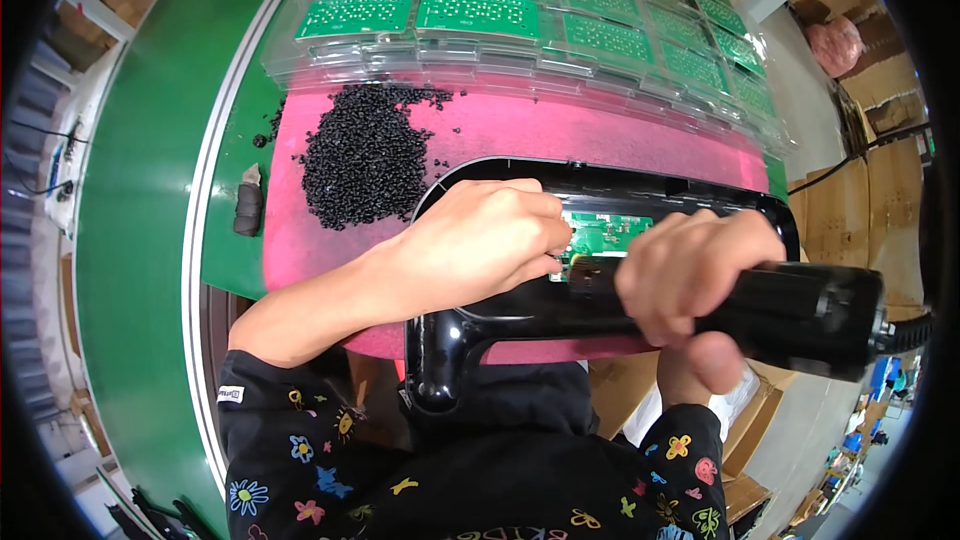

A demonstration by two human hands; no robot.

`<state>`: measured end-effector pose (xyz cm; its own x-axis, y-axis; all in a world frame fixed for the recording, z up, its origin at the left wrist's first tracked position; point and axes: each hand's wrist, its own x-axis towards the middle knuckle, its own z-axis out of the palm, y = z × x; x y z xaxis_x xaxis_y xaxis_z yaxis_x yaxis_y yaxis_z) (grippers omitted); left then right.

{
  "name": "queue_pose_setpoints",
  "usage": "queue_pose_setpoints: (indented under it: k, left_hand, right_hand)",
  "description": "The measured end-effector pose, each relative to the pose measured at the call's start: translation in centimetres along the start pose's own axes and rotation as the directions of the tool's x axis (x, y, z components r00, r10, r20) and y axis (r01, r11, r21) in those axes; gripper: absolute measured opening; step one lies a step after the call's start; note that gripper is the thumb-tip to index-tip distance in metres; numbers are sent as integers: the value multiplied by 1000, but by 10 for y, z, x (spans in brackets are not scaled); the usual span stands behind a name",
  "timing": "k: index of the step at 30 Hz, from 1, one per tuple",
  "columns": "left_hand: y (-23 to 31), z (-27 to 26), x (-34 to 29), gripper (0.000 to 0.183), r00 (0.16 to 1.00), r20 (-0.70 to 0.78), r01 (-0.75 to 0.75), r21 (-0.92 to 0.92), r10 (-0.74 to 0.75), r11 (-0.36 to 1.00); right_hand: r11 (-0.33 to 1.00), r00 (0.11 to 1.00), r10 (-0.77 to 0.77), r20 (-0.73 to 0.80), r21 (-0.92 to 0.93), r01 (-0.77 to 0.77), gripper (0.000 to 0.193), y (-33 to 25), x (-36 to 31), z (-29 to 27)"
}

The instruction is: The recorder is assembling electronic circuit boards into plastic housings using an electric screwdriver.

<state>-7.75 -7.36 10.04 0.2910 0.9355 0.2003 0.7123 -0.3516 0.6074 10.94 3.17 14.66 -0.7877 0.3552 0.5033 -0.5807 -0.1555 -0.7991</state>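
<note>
A black plastic housing (436, 355) with a long curved rim lies in front of me, its inside facing up. Set inside it is a green circuit board (612, 232), partly covered by my hands. My right hand (700, 275), blurred, is wrapped round a black electric screwdriver (810, 320), held nearly level with its front end pointing left to the board. Beside that front end, my left hand (490, 240) has its fingers closed in a pinch over the board's left side. Whatever is between those fingertips is hidden.
A heap of small black screws (365, 155) is spread on the pink mat (640, 130). Stacked clear trays (420, 65) of green circuit boards stand beyond it. A dark wrapped stick-like thing (248, 205) lies left on the green table (130, 240). Cardboard boxes (890, 190) stand at right.
</note>
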Motion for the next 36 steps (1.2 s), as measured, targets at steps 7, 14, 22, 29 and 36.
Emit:
queue_pose_setpoints:
  k: [7,14,22,29,36]
  left_hand:
    - [-1,5,4,20,994,-78,-85,-124,76,989]
    - [-2,2,10,20,996,63,-28,-481,67,876]
    - [1,-5,8,48,996,4,90,-142,-91,986]
    - [5,-3,12,47,992,89,95,-106,-85,990]
    - [7,-4,13,45,990,109,100,-88,-91,991]
  right_hand:
    - [970,962,-238,-135,-91,227,29,-8,-2,-6]
    - [957,951,-287,-117,18,291,34,-17,-8,-12]
    - [966,968,-156,-197,-236,108,38,-38,-19,-38]
    - [984,970,-124,-207,-155,93,35,-34,-28,-43]
    - [989,965,-45,-259,-149,6,38,-31,-30,-38]
